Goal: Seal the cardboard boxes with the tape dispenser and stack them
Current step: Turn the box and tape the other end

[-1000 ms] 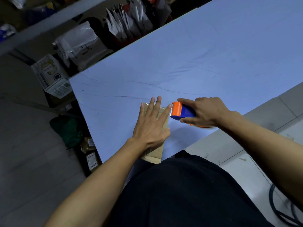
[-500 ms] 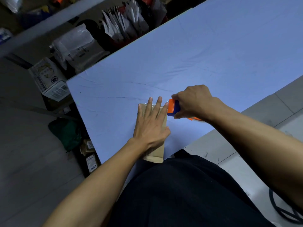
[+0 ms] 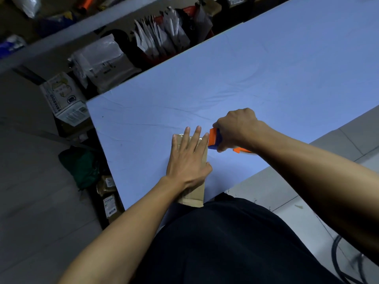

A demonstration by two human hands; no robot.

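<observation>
Cardboard box (image 3: 194, 193), small and flat, lies at the near edge of the blue table (image 3: 266, 78), and the left hand (image 3: 189, 162) presses down on its top with fingers straight and spread, the fingertips reaching its far end. Just beside that far right corner, the right hand (image 3: 238, 128) has its grip curled tight round the orange and blue tape dispenser (image 3: 214, 139), whose orange end sits close to the left little finger. Parcels and bags crowd the shelf (image 3: 61, 31) beyond the table.
</observation>
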